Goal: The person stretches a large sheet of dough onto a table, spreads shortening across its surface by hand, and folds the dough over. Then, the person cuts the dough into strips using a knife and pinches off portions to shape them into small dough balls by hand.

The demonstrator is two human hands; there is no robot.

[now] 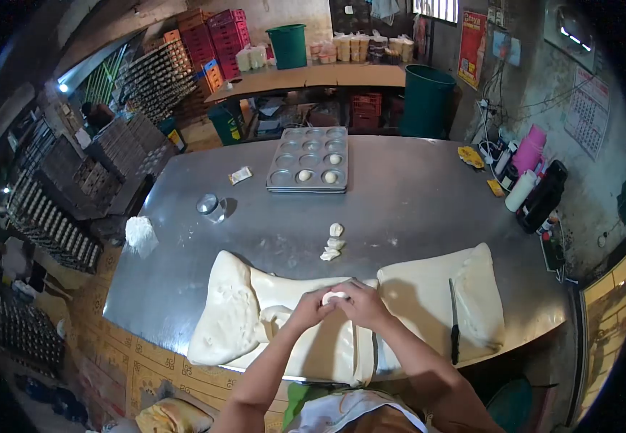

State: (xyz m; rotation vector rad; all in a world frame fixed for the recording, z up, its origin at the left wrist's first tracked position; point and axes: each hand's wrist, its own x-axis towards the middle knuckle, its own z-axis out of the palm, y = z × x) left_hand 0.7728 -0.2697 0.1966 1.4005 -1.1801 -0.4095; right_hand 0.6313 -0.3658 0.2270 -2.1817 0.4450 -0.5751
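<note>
from where i stand, the left grip (311, 309) and the right grip (362, 302) meet over the near edge of the desk (414, 195), fingers curled in around one small lump of dough (336, 296). both grasp it; it sits between their fingertips, pale and smooth where it shows, the rest covered by the fingers. beneath them a soft, cream-coloured dough sheet (327, 343) runs along the near edge, flat in the middle and rising at its left end into a thick, dimpled fold. just right of it lies a second dough slab (415, 289), smoother and squarish, its right side doubled over, with a knife (455, 317), thin blade and black handle, resting along that fold.

ahead of the grips, toward the desk's centre, three dough pieces (335, 245) sit in a short row, rough and roundish. beyond them, at the middle of the far edge, stands a dull metal muffin tin (307, 189) with round cups, three of them holding smooth white dough balls (330, 177). the desk itself is brushed, greyish metal. toward its left edge are a clear jar (212, 209) and, nearer the corner, a powdery white heap (139, 232).
</note>
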